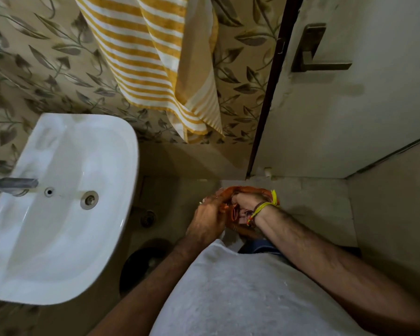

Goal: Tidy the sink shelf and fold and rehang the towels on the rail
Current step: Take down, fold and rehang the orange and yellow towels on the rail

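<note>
Orange towel, lower centre, bunched in the grip of both hands, left and right; loose folds could slip floorward.

I look down on a white ceramic basin in a dim bathroom. Its grey tap reaches in from the basin's left edge, just beside an overflow hole and the metal drain. Behind the basin, the wall is tiled beige with grey-green leaves. Right of the basin stands a pale door with a dark handle. Below the basin, the floor is dull stone with a round floor drain.
</note>
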